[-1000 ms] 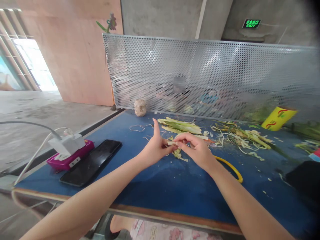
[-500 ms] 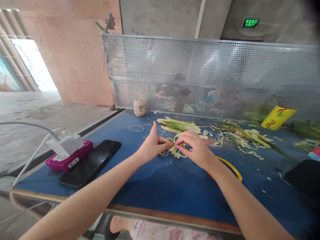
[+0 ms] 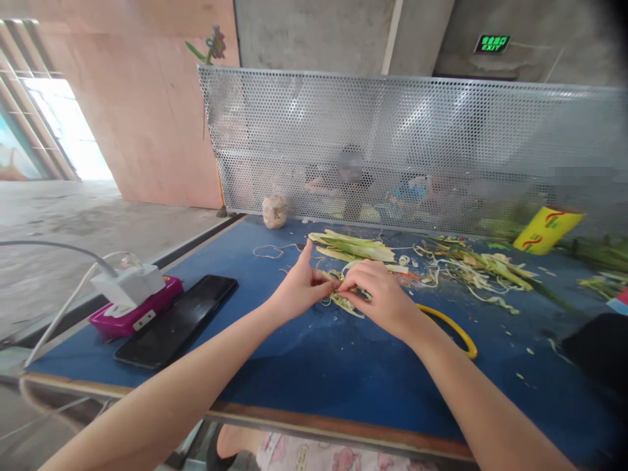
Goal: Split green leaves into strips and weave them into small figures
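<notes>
In the head view, my left hand (image 3: pixel 300 284) and my right hand (image 3: pixel 380 291) meet over the middle of the table. Both pinch thin pale-green plant strips (image 3: pixel 350 307) between thumb and forefinger; the exact hold is partly hidden by the fingers. My left thumb points up, away from the table. Loose ends of the strips hang below my fingertips. Just beyond my hands lies a bundle of split green stalks (image 3: pixel 358 248). A yellow ring-shaped band (image 3: pixel 454 327) lies by my right wrist, partly under the forearm.
A black phone (image 3: pixel 181 320) and a purple power strip (image 3: pixel 132 317) with a white charger lie on the left. Shredded plant scraps (image 3: pixel 490 271) spread to the right, near a yellow tube (image 3: pixel 549 229). A roll of string (image 3: pixel 273 212) stands before the perforated metal screen (image 3: pixel 294 131); people sit behind it.
The strips under my fingers have shifted, with their loose ends now hanging a little lower and to the right. My right hand has turned slightly; my left hand stays nearly in place.
</notes>
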`<action>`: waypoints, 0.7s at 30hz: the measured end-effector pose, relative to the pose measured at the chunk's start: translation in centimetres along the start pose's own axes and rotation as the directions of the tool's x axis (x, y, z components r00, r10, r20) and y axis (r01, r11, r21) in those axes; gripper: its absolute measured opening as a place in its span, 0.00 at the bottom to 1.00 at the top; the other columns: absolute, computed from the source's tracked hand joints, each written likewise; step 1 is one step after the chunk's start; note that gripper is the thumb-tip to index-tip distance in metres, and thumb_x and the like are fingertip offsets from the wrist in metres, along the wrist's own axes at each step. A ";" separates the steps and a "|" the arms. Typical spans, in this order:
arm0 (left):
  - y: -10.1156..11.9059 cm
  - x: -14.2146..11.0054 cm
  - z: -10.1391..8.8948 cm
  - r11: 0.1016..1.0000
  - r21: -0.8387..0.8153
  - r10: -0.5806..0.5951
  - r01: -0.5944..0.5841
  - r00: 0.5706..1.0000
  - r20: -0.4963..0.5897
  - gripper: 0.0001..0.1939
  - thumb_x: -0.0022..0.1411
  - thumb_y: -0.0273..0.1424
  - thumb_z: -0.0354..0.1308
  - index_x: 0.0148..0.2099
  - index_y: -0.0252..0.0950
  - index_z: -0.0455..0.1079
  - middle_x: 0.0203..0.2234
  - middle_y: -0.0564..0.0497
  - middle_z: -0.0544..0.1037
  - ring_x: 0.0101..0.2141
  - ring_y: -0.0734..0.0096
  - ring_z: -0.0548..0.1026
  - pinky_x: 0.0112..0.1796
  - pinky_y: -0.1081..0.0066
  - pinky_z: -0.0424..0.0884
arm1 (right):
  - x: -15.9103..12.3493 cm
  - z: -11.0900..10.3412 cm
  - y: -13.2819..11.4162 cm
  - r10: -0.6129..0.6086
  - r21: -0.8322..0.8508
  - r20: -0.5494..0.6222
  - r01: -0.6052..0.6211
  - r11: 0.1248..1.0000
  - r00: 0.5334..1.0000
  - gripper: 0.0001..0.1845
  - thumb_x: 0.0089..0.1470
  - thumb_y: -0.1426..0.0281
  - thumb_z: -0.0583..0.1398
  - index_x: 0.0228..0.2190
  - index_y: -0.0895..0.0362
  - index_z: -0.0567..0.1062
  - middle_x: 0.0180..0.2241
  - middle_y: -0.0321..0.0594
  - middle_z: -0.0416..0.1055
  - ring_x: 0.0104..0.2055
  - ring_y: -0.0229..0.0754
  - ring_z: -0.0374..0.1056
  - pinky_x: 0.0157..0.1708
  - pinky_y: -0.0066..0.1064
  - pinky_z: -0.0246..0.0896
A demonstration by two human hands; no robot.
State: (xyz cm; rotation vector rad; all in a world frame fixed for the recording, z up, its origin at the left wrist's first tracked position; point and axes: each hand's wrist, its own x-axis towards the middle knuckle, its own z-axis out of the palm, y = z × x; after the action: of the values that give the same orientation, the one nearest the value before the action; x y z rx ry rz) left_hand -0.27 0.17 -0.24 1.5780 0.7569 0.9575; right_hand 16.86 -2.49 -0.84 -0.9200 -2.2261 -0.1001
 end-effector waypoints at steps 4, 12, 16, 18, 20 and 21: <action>0.1 -0.1 0.0 1.000 -0.004 -0.010 0.010 1.000 0.019 0.51 0.52 0.22 0.56 0.63 0.33 0.18 0.18 0.56 0.72 0.13 0.83 0.62 0.16 0.80 0.57 | 0.0 0.1 -0.4 0.003 -0.020 0.035 -0.002 1.000 0.999 0.04 0.53 0.70 0.57 0.27 0.55 0.68 0.29 0.36 0.69 0.36 0.40 0.63 0.40 0.36 0.55; 0.5 0.2 -0.1 0.981 -0.146 -0.139 0.127 0.987 -0.078 0.46 0.54 0.21 0.55 0.63 0.28 0.26 0.15 0.58 0.71 0.11 0.81 0.64 0.15 0.80 0.59 | -0.2 0.0 -1.2 -0.123 -0.171 -0.023 0.117 0.978 0.992 0.12 0.54 0.68 0.55 0.42 0.56 0.67 0.44 0.44 0.68 0.47 0.44 0.62 0.46 0.38 0.56; 0.8 0.1 -0.2 0.913 -0.304 -0.311 0.271 0.946 -0.092 0.42 0.53 0.21 0.57 0.62 0.22 0.34 0.13 0.58 0.69 0.11 0.82 0.63 0.15 0.80 0.59 | -0.2 0.0 -1.2 -0.240 -0.403 0.036 0.234 0.885 0.970 0.11 0.56 0.69 0.53 0.42 0.54 0.69 0.49 0.42 0.67 0.49 0.45 0.61 0.48 0.42 0.49; 0.8 0.2 -0.2 0.882 -0.350 -0.359 0.317 0.932 -0.059 0.33 0.53 0.21 0.57 0.59 0.21 0.47 0.12 0.58 0.68 0.12 0.83 0.62 0.14 0.82 0.58 | -0.2 -0.1 -1.2 -0.275 -0.476 0.053 0.267 0.838 0.960 0.12 0.57 0.73 0.51 0.42 0.53 0.69 0.49 0.39 0.68 0.48 0.44 0.61 0.47 0.42 0.49; 0.8 0.2 -0.2 0.866 -0.367 -0.371 0.339 0.928 -0.020 0.18 0.54 0.21 0.56 0.48 0.22 0.62 0.12 0.57 0.67 0.12 0.85 0.62 0.14 0.84 0.57 | -0.3 -0.3 -1.2 -0.300 -0.526 0.084 0.298 0.796 0.950 0.14 0.58 0.75 0.50 0.43 0.52 0.69 0.49 0.38 0.68 0.48 0.43 0.61 0.47 0.42 0.48; 0.8 0.3 -0.2 0.858 -0.375 -0.378 0.351 0.926 0.001 0.10 0.54 0.22 0.56 0.40 0.24 0.67 0.12 0.57 0.66 0.12 0.86 0.62 0.14 0.84 0.58 | -0.3 -0.4 -1.2 -0.303 -0.540 0.102 0.309 0.783 0.947 0.15 0.58 0.76 0.50 0.44 0.51 0.68 0.50 0.39 0.67 0.48 0.44 0.61 0.47 0.43 0.47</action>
State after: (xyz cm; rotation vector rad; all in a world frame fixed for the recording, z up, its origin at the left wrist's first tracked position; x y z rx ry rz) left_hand -0.37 0.36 0.59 1.0275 0.8363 0.8197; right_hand 16.48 -3.72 -0.51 -0.8257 -2.3802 -0.9385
